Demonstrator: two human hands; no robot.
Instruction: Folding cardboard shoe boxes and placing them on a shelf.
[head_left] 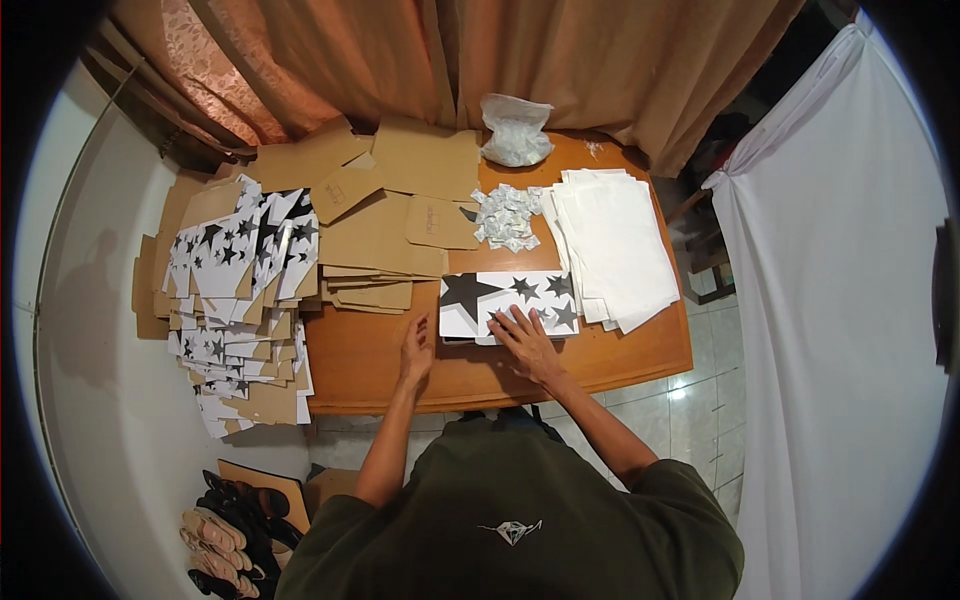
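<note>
A white box (464, 320) with black stars lies near the table's front edge, its patterned top facing up. My right hand (530, 350) rests flat on the front right part of that top, fingers spread. Just left of the box, apart from it, my left hand (418, 352) is raised over the table with nothing in it, its fingers loosely bent. Whether the box holds anything cannot be seen.
Star-patterned cardboard blanks (215, 260) are heaped at the left, beside plain brown cardboard sheets (420, 165). Small white sachets (507, 217) lie behind the box, with a clear plastic bag (518, 140) farther back. White paper sheets (620, 245) are stacked at the right. Sandals (215, 540) stand lower left.
</note>
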